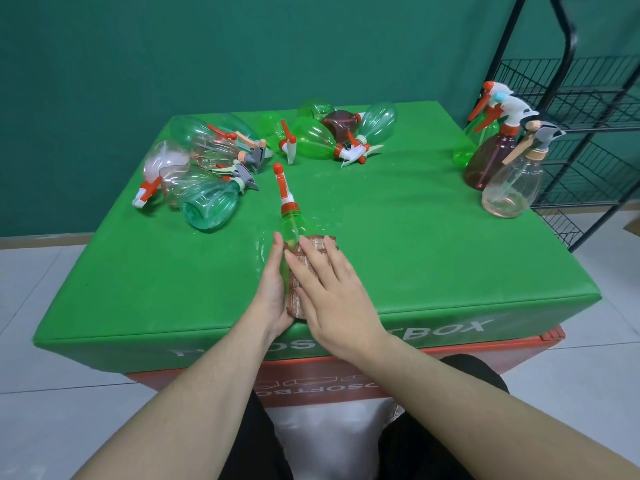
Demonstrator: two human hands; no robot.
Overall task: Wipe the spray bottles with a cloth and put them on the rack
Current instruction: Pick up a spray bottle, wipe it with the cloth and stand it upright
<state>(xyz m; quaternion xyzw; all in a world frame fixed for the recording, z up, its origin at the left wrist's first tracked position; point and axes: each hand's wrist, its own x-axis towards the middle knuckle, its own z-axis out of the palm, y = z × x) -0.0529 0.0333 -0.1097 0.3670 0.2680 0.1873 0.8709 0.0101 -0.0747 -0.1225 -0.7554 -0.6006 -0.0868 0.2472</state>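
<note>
A green spray bottle (291, 223) with an orange-and-white nozzle lies on the green table (433, 258), nozzle pointing away from me. A brown patterned cloth (297, 299) is wrapped over its body. My left hand (273, 289) lies along the bottle's left side with straight fingers. With its fingers straight, my right hand (329, 292) presses flat on the cloth from above. The black wire rack (588, 98) stands at the right of the table.
Several bottles lie in a heap at the far left (204, 168) and another heap lies at the far middle (332, 133). Several upright bottles (502, 157) stand at the table's right edge by the rack. White tiled floor surrounds the table.
</note>
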